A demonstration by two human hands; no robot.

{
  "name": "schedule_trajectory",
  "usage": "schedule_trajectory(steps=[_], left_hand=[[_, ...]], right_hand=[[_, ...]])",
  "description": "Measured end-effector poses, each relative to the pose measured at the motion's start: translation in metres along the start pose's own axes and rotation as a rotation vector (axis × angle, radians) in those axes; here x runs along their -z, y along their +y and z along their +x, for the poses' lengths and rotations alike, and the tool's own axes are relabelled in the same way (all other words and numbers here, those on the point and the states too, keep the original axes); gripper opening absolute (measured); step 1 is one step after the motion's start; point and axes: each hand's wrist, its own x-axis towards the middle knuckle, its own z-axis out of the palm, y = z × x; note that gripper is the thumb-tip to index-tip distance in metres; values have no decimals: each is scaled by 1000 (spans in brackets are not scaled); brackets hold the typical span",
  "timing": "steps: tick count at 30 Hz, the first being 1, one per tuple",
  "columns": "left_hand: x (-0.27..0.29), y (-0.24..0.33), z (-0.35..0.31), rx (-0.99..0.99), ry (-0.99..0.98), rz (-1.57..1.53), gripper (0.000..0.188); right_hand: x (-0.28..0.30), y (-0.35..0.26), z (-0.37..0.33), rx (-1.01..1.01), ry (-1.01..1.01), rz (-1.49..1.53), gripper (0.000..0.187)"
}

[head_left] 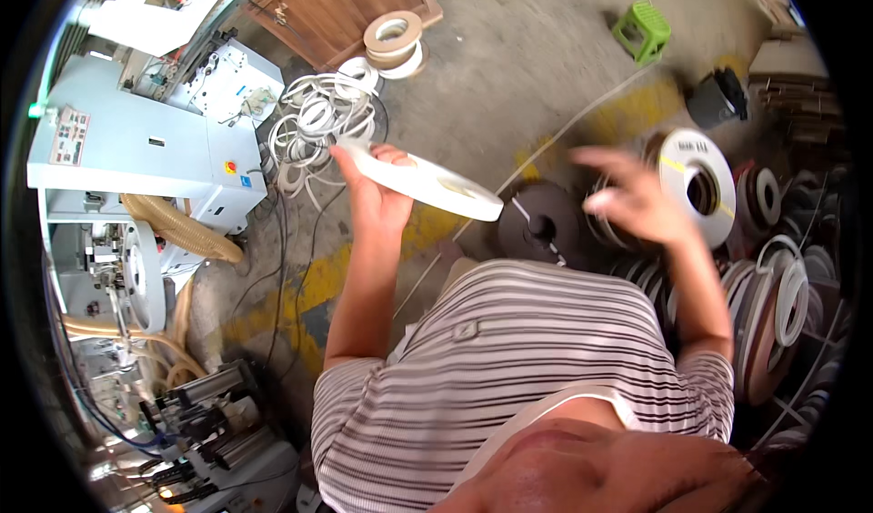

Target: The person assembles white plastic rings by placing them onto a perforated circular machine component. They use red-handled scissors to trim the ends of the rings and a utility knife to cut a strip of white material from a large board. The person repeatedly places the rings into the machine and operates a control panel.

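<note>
My left hand (pixel 380 206) is closed around one edge of a white roll of edge-banding tape (pixel 427 186), held tilted in front of my chest. The thumb and fingers grip its left end. My right hand (pixel 638 202) is raised, apart from the roll, with its fingers stretched out and nothing in them; motion blurs it a little. Near it stands a large white-faced roll (pixel 673 169) with a yellow strip across it. Below and left of that hand, a dark brown roll (pixel 526 233) lies on the floor.
A pale grey machine (pixel 136 140) with hoses fills the left side. Beyond my left hand are a heap of loose white strips (pixel 314 117), stacked rolls (pixel 396 45) and a wooden cabinet (pixel 336 8). A green stool (pixel 644 33), dark bin (pixel 714 102) and several rolls (pixel 773 317) are right.
</note>
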Motion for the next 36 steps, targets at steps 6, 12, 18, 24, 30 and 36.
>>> schedule_trajectory(steps=[6,12,18,24,30,36], left_hand=[[13,160,8,-161,106,-42,50],[38,264,-23,-378,27,395,29],[112,351,-49,-561,211,191,26],[154,421,-66,-813,220,298,50],[204,473,-117,-1100,412,447,50],[239,537,-182,-1313,842,269,41]], right_hand=[[-228,-42,218,252,-595,579,61],[-329,-165,329,144,-680,828,51],[-419,-223,405,194,-1153,874,55],[-513,-276,476,296,-1257,638,61],[-606,-363,531,428,-1630,480,56],[-732,-460,528,441,-1974,446,69]])
